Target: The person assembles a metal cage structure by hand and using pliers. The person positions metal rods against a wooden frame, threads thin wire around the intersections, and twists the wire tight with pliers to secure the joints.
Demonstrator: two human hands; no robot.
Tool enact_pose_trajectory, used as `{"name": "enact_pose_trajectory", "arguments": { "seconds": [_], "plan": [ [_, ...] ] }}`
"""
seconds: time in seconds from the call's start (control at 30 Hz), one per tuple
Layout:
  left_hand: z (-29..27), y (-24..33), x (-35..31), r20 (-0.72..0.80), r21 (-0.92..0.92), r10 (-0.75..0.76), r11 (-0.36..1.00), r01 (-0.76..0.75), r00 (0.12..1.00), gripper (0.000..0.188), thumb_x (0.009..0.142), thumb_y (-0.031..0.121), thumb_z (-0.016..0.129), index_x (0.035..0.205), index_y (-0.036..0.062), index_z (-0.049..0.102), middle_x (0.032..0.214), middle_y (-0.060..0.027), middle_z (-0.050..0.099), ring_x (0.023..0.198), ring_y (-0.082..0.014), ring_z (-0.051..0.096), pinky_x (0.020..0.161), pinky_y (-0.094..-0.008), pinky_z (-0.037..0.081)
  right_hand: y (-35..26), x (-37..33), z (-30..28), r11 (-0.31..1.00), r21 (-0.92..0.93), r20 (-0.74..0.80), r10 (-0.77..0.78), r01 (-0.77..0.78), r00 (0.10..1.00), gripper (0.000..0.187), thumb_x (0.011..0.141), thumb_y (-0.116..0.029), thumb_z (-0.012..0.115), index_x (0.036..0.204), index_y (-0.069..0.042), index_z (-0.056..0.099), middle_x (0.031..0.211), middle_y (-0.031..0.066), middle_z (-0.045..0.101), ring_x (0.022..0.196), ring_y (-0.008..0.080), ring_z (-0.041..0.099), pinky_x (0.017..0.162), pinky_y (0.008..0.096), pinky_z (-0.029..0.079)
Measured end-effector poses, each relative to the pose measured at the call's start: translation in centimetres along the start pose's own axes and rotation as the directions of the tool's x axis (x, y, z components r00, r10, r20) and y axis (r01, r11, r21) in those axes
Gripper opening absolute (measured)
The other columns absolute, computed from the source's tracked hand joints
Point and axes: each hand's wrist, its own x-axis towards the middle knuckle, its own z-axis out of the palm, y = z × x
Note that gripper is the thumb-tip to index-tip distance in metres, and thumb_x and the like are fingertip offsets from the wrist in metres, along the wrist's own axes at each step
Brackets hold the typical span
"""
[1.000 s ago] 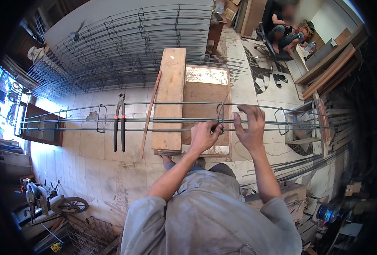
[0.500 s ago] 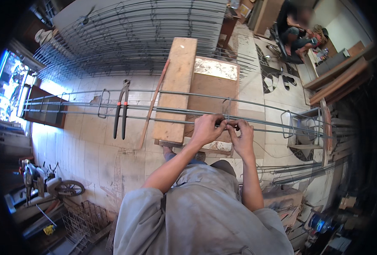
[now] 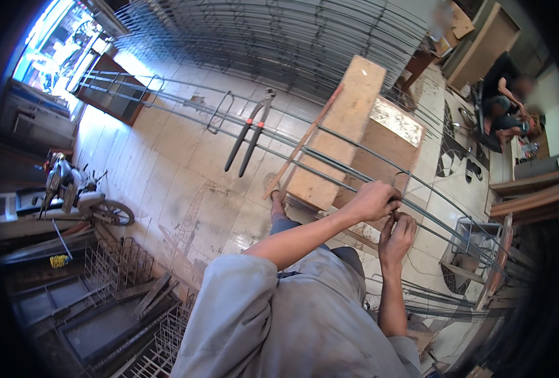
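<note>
My left hand [image 3: 375, 200] is at the near side of a long frame of steel rebar rods [image 3: 349, 169], fingers curled closed. Just below it, my right hand [image 3: 397, 242] points its bunched fingertips up at the left's. Whatever lies between the fingertips is too small and hidden to make out. Close above my hands a bent steel stirrup [image 3: 404, 178] crosses the rods. Farther left another stirrup [image 3: 219, 112] loops around them. Long-handled cutters [image 3: 249, 135] with black grips and red bands rest across the rods.
A thick wooden plank [image 3: 342, 135] and a thin reddish stick [image 3: 305, 145] lie crosswise under the frame. Many stacked rebar grids [image 3: 254, 38] fill the far side. A motorbike [image 3: 81, 195] stands left, beside wire baskets [image 3: 119, 261]. At the far right a person [image 3: 503, 107] sits.
My view has tilted and swung left, so the rods now slope down to the right. Both hands stay at the same part of the frame, with the right hand slightly lower relative to the left.
</note>
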Motion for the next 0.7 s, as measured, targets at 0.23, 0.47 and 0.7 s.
{"name": "enact_pose_trajectory", "arguments": {
  "seconds": [0.23, 0.47, 0.7],
  "plan": [
    [-1.5, 0.5, 3.6, 0.311, 0.054, 0.319, 0.934, -0.352, 0.895, 0.015, 0.08, 0.016, 0.068, 0.081, 0.001, 0.071, 0.074, -0.0216, 0.066, 0.079, -0.0421, 0.065, 0.068, -0.0497, 0.05, 0.7, 1.0, -1.1, 0.979, -0.109, 0.179, -0.15, 0.171, 0.972, 0.018, 0.083, 0.004, 0.064, 0.098, 0.002, 0.055, 0.094, 0.018, 0.057, 0.085, 0.0357, 0.055, 0.076, 0.0479, 0.045],
    [-7.5, 2.9, -1.8, -0.038, 0.02, 0.144, 0.99, -0.143, 0.989, 0.038, 0.081, 0.017, 0.071, 0.117, 0.0055, 0.066, 0.108, -0.0199, 0.069, 0.1, -0.0396, 0.066, 0.085, -0.0458, 0.053, -5.5, 3.1, -3.7, 0.978, -0.121, 0.188, 0.191, -0.171, 0.963, 0.032, 0.084, -0.013, 0.073, 0.11, 0.0, 0.059, 0.102, 0.0153, 0.061, 0.099, 0.033, 0.06, 0.082, 0.0426, 0.045],
    [-22.2, -5.4, -14.0, -0.614, 0.461, -0.048, 0.789, 0.407, 0.788, 0.08, 0.078, 0.021, 0.083, 0.144, 0.0034, 0.042, 0.137, -0.0213, 0.05, 0.129, -0.0419, 0.045, 0.105, -0.048, 0.041, -16.4, 9.6, 4.5, 0.919, 0.242, 0.246, 0.252, -0.311, 0.936, 0.034, 0.087, -0.02, 0.073, 0.109, 0.002, 0.06, 0.102, 0.0187, 0.066, 0.093, 0.0373, 0.065, 0.079, 0.0446, 0.053]
  ]
}}
